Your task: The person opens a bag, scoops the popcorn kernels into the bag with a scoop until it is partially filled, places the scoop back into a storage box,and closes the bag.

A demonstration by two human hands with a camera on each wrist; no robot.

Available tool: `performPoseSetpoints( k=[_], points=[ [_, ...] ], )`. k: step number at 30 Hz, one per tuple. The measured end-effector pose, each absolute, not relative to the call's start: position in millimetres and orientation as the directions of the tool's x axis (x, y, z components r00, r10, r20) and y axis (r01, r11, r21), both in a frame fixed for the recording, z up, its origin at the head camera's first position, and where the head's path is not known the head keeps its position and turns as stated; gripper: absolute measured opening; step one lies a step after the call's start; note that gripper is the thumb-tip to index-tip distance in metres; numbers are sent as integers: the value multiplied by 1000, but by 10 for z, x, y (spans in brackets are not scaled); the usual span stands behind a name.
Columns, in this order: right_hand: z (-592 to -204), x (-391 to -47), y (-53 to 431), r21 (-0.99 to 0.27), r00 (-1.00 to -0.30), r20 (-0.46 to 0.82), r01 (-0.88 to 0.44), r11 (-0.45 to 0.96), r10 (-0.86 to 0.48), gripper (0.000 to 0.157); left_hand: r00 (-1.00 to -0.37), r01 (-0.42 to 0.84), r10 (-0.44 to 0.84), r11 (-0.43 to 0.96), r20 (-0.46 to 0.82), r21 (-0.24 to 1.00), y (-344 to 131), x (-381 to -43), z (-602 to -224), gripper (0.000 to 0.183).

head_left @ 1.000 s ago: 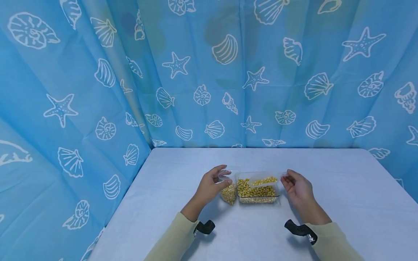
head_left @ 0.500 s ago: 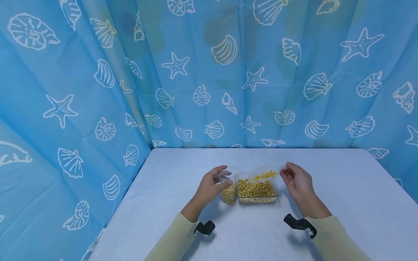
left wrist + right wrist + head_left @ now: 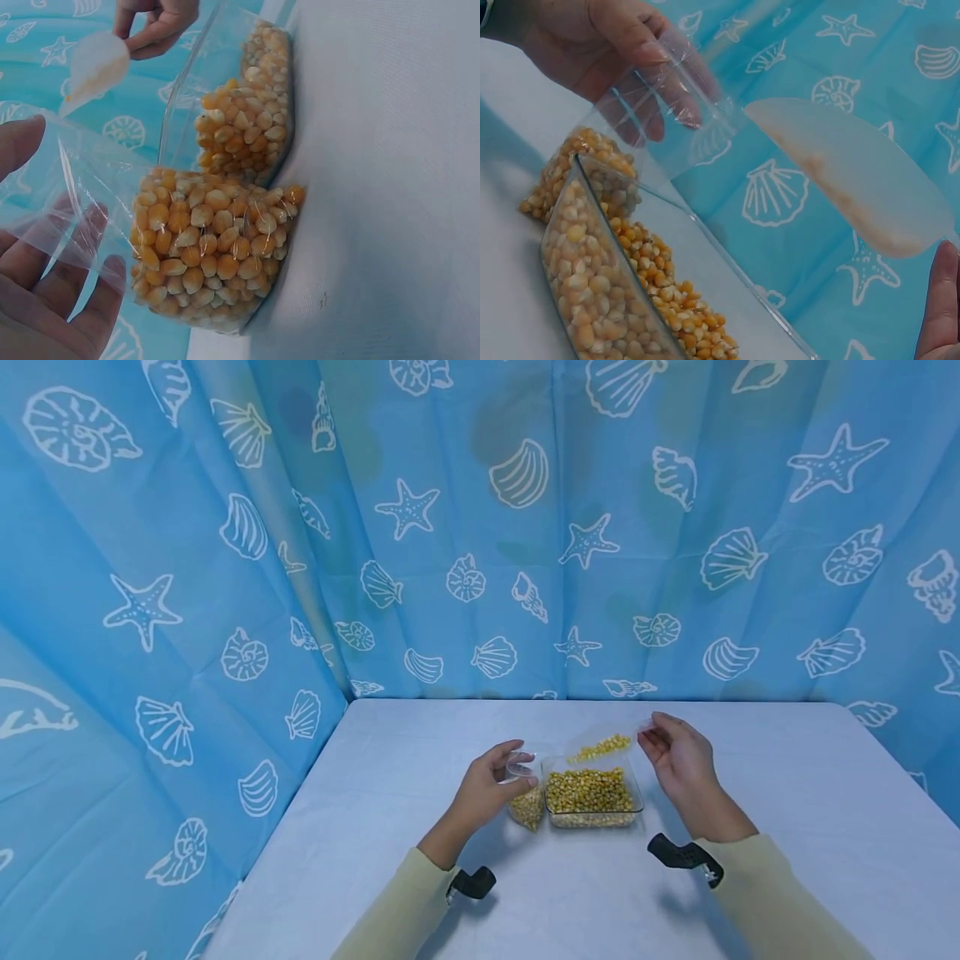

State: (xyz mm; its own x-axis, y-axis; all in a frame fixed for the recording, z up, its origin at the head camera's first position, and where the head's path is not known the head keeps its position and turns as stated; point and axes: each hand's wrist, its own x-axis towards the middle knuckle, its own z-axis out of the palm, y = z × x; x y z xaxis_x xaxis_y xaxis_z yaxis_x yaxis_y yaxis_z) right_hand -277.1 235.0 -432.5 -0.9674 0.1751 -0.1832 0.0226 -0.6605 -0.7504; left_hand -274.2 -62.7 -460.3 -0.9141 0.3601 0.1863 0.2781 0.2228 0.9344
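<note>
My left hand (image 3: 483,785) holds the mouth of a clear plastic bag (image 3: 214,247) spread between thumb and fingers. Corn kernels fill its lower part, which rests on the table. Right beside it stands a rectangular glass container (image 3: 635,787), also with corn kernels (image 3: 588,792) inside. My right hand (image 3: 681,760) pinches the handle of a translucent white scoop (image 3: 855,172), raised above the container's far side. A band of kernels lies in the scoop. Its tip points toward the bag's mouth in the right wrist view.
A white cloth covers the table (image 3: 787,793). Behind and to the left hangs a blue curtain (image 3: 465,510) with white shells and starfish. Black wrist mounts (image 3: 474,883) sit at both sleeves.
My right hand has lifted the scoop with its kernels up and away from the corn in the container. My left hand and the bag have stayed nearly still.
</note>
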Motion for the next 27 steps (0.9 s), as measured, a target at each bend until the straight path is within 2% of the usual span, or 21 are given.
performPoseSetpoints(
  k=[20, 27],
  points=[
    [-4243, -2861, 2123, -760, -970, -150, -10, -650, 190, 26, -901, 281, 397, 228, 174, 932, -592, -2781, -4671, 67],
    [-4227, -2868, 2062, -788, -975, -133, -4, -616, 177, 35, -899, 277, 405, 227, 169, 934, -601, -2770, -4673, 65]
  ],
)
